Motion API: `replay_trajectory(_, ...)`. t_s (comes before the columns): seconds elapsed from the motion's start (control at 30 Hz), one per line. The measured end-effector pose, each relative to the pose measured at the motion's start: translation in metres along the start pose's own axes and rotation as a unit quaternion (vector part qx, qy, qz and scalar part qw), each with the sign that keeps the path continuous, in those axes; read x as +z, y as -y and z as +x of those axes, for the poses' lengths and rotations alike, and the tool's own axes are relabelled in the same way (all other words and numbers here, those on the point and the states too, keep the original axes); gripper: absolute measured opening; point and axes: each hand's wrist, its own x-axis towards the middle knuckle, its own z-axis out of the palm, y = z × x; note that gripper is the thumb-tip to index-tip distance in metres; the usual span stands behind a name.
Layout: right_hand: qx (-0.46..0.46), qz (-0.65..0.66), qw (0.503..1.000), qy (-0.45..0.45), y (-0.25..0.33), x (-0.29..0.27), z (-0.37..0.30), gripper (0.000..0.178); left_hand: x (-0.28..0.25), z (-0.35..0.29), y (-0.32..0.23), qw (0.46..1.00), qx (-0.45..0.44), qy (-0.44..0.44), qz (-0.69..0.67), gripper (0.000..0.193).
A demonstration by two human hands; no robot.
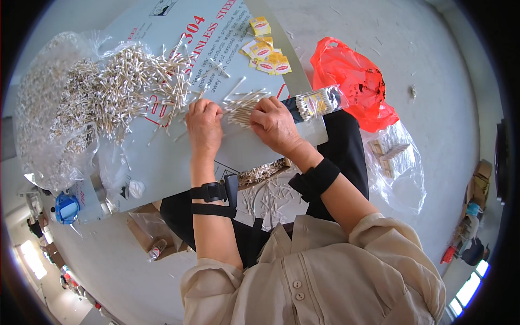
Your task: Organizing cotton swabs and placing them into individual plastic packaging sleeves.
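Note:
A loose bunch of cotton swabs (242, 110) lies on the table between my two hands, roughly lined up side by side. My left hand (205, 127) is closed at the bunch's left end, fingers curled down; what they hold is hidden. Curled over the right end of the swabs is my right hand (275, 125), its fingertips gripping there. To the left spreads a big heap of cotton swabs (127, 81), spilling from a clear plastic bag (46, 114). Just right of my right hand lies a clear packet of swabs (314, 104) with a yellow label.
Small yellow-and-white cards (265, 51) lie at the table's far right. A red plastic bag (346, 81) is beyond the right edge, above a clear bag of packs (390, 154). Below the near edge sits a box of swabs (264, 174); a blue object (67, 208) stands at left.

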Motion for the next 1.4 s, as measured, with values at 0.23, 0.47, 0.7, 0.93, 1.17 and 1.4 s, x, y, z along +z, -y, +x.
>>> replay_trajectory(0.23, -0.006, 0.014, 1.0, 0.022, -0.014, -0.005, 0.001, 0.008, -0.03, -0.021, -0.007, 0.998, -0.025, 0.066, 0.005, 0.013)
replay_trajectory(0.47, 0.067, 0.015, 0.997, 0.034, -0.015, -0.026, -0.007, 0.018, 0.004, -0.051, -0.06, 0.995, -0.095, -0.012, 0.007, 0.013)
replay_trajectory(0.7, 0.003, -0.004, 0.999, 0.041, -0.025, -0.023, -0.01, 0.018, 0.017, -0.06, -0.062, 0.998, -0.052, -0.017, -0.013, 0.013)
replay_trajectory(0.93, 0.038, 0.061, 0.993, 0.095, -0.016, -0.028, -0.006, 0.015, 0.024, -0.053, -0.082, 0.995, -0.061, -0.063, -0.05, 0.026)
replay_trajectory(1.17, -0.03, 0.008, 0.998, 0.049, -0.02, -0.011, 0.016, 0.012, 0.028, -0.064, -0.074, 0.999, -0.031, -0.015, -0.032, 0.038)
replay_trajectory(1.4, 0.055, 0.035, 0.982, 0.179, -0.016, -0.027, 0.008, 0.004, 0.03, -0.061, -0.076, 0.998, -0.023, -0.048, -0.013, 0.03)
